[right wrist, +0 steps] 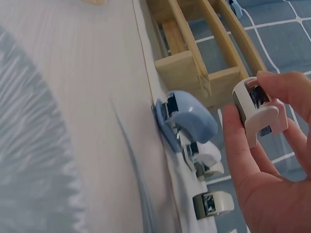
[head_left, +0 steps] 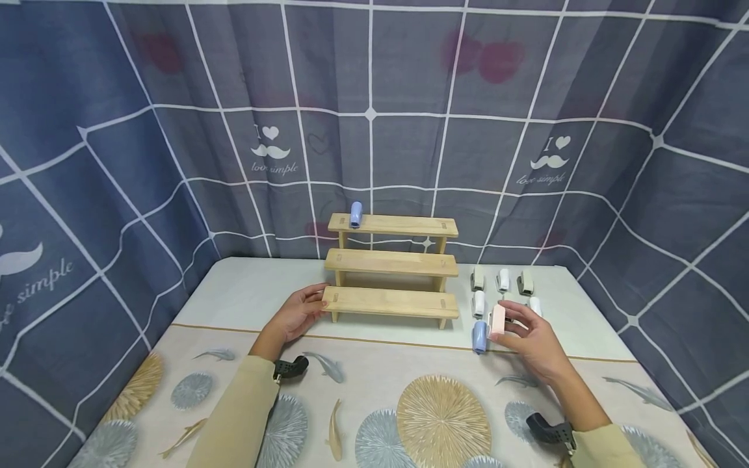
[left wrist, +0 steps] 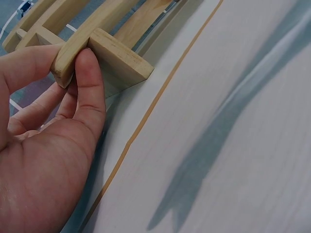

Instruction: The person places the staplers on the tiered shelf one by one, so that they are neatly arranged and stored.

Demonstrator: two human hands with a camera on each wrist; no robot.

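My left hand (head_left: 297, 315) pinches the left end of the lowest board of a three-step wooden rack (head_left: 391, 302), thumb and fingers on either side of the board in the left wrist view. Between the thumb and fingers of my right hand (head_left: 535, 341) is a small pale pink stapler (head_left: 497, 320), raised above the table in the right wrist view (right wrist: 260, 109). Just left of it on the table lies a blue stapler (head_left: 480, 337). Another blue stapler (head_left: 355, 214) stands at the left end of the rack's top board.
Right of the rack are more small staplers: a white one (head_left: 478, 303), another white one (head_left: 502, 279), a cream one (head_left: 477, 278) and a darker-sided cream one (head_left: 525, 283). My right hand partly hides a white stapler (head_left: 535, 305). A grid-patterned curtain (head_left: 404, 149) hangs behind the table.
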